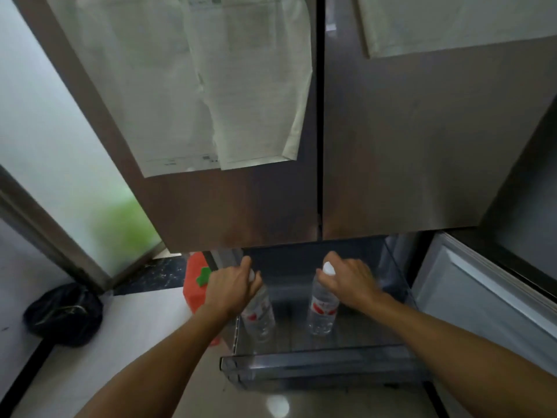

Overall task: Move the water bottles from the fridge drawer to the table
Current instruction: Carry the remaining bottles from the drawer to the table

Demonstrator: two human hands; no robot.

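A pulled-out fridge drawer (316, 368) of smoky clear plastic holds two clear water bottles with white caps and red-and-white labels. My left hand (230, 286) grips the top of the left bottle (258, 316), covering most of its cap. My right hand (349, 280) grips the neck of the right bottle (322, 310), whose white cap shows between thumb and fingers. Both bottles stand upright inside the drawer.
The closed brown fridge doors (301, 191) with paper sheets taped on hang directly above the drawer. A red container with a green piece (194, 285) stands left of the drawer. A dark bag (63, 315) lies on the floor at the left. An open white door panel (482, 297) is at the right.
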